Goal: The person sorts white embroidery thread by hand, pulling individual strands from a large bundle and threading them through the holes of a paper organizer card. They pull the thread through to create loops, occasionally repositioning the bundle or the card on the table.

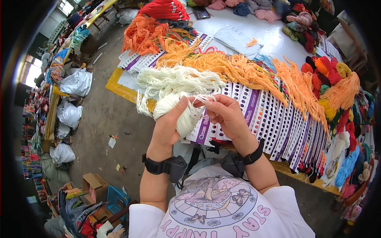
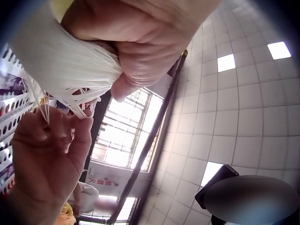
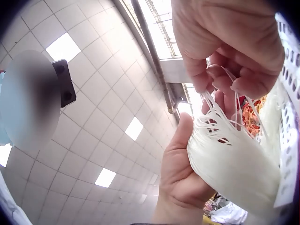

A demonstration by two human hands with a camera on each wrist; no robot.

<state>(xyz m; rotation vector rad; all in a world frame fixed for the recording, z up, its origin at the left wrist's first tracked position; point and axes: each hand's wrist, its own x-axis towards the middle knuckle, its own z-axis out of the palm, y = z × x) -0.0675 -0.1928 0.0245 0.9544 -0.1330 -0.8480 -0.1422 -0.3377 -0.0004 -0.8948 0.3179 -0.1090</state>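
Observation:
A thick hank of cream thread [image 1: 183, 115] is gripped by the left hand [image 1: 168, 127], its thumb along the near side. The right hand [image 1: 229, 116] pinches several loose strands at the hank's end between curled fingers and thumb. In the left wrist view the hank [image 2: 70, 56] fans into separate strands that run to the right hand [image 2: 49, 159]. From the right wrist view, the strands rise from the hank [image 3: 234, 159] into the right hand [image 3: 229, 51], above the left hand [image 3: 180, 183]. More cream thread [image 1: 178, 81] lies loose behind the hank.
Punched cards [image 1: 254, 115] with purple bands line the table's near side. Orange thread [image 1: 234, 71] lies across them, with red bundles [image 1: 164, 10] at the back. A phone [image 1: 201, 12] and a plastic sheet [image 1: 238, 39] rest on the white tabletop. Mixed skeins [image 1: 337, 87] are heaped at right.

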